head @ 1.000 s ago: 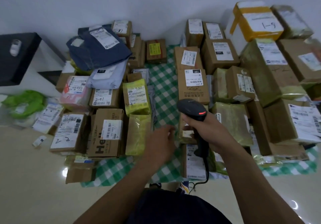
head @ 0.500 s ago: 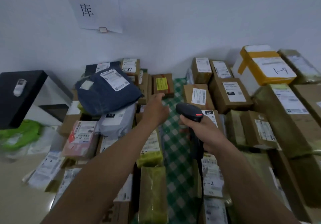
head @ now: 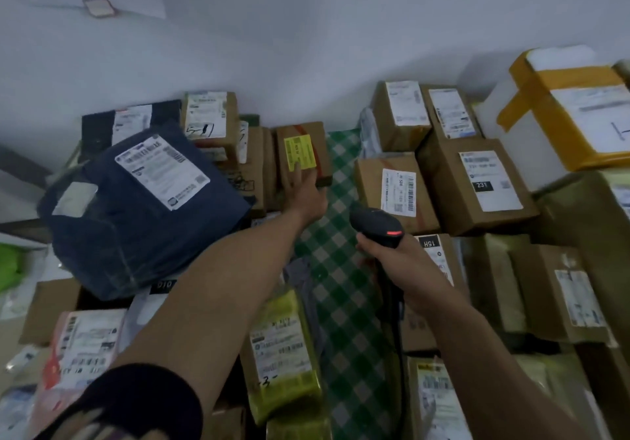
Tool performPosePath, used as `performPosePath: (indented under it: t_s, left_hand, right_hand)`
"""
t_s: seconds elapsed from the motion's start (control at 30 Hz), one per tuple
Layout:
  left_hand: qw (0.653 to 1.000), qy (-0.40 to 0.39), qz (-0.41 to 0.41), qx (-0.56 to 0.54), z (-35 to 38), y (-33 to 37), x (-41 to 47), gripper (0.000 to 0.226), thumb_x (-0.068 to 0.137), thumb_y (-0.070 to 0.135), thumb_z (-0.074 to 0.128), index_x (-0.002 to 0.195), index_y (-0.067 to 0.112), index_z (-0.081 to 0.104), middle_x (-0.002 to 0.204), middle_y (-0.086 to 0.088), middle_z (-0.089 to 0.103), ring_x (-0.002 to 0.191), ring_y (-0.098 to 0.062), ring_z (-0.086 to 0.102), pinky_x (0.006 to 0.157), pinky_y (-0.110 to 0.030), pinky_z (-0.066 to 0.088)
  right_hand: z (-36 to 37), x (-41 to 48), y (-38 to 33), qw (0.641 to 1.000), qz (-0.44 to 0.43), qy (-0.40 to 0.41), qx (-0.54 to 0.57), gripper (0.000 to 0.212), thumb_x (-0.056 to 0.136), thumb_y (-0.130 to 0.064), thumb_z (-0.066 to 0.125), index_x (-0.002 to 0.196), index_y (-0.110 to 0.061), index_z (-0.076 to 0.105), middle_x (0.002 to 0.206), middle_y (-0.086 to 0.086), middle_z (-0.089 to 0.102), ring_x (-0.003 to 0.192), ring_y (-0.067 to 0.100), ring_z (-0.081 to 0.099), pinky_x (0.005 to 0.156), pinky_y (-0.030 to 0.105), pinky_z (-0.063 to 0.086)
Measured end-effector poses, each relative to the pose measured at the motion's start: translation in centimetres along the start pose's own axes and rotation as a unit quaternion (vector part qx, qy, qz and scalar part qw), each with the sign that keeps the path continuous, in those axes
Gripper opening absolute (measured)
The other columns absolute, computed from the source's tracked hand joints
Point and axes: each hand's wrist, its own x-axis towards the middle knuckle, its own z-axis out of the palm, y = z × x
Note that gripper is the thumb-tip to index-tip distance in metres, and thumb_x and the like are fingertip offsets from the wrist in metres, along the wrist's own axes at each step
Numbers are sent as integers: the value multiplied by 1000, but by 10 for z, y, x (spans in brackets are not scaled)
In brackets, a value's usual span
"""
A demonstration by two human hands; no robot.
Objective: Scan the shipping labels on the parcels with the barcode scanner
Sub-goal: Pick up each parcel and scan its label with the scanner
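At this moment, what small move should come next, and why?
Probably the left hand should close on the small brown box and tip its yellow label towards the barcode scanner. Its fingers lie straight on the box's near edge, not gripping, while the right hand holds the scanner short of it, over the checked cloth.

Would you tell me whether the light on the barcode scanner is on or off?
On: the barcode scanner in the right hand shows a red glow.
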Motion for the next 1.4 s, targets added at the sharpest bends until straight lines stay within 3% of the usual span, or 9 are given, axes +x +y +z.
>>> performPosePath:
  t_s: [0.13,0.23,0.43,0.57,0.67,1.1,1.2,1.3,1.4]
  left_hand:
    - [999,32,-24,18,0,12,24,47,106,49,43,147,27,48,173,-8,-1,157,-41,-4,125,-57,6]
    - [995,70,-74,-22,4,19,41,42,106,43,48,145,27,46,171,-14,1,157,-40,2,126,-56,8]
    - [966,113,-165,-162,7,24,61,115,87,43,80,164,30,-5,171,-16,-3,158,-36,2,126,-55,4]
    - [956,87,-206,-191,14,20,57,150,66,54,93,162,22,-18,171,-14,5,157,-37,8,126,-55,8]
    - [942,44,-250,-221,24,18,48,156,60,58,95,162,15,-16,169,-18,14,156,-37,15,127,-50,16]
    - [936,189,-22,-296,-22,20,-42,66,93,13,69,149,16,33,137,-10,48,118,-24,54,88,-27,47]
    - [931,212,32,-295,-54,19,-79,64,86,20,74,142,28,43,131,-3,54,115,-20,59,96,-38,54]
    - [930,186,98,-301,-88,23,-120,67,85,13,81,143,27,51,130,8,58,115,-8,58,86,-6,46]
    - [933,152,133,-296,-115,27,-161,69,88,10,79,146,30,49,134,12,56,118,-3,56,87,-5,44]
  right_hand:
    - [0,18,5,1000,3,0,4,43,93,-31,78,133,-36,63,110,-7,77,84,10,77,83,37,63]
    - [1,27,8,1000,10,4,13,41,91,-31,79,129,-36,64,103,-7,78,82,13,76,69,33,58]
    - [-9,34,16,1000,-1,3,11,36,94,-27,77,125,-37,64,102,-13,78,82,4,75,68,21,59]
    - [-10,34,15,1000,7,11,9,36,93,-28,77,128,-33,66,102,-8,79,83,10,76,70,29,60]
    - [-11,32,14,1000,4,5,4,28,94,-27,76,119,-36,67,94,-18,78,79,0,74,62,16,55]
    - [-3,-17,-14,999,-38,-9,15,29,96,-24,75,119,-35,64,105,-10,75,74,-3,73,67,18,58]
    - [3,-39,-22,998,-55,-14,2,25,95,-28,76,117,-36,66,102,-8,77,78,8,75,70,26,59]
    - [9,-64,-31,995,-93,-21,-23,23,96,-27,75,117,-32,68,99,-6,78,79,13,75,66,23,57]
    - [13,-90,-33,993,-115,-27,-30,24,97,-27,74,120,-26,68,98,1,80,80,15,77,72,30,57]
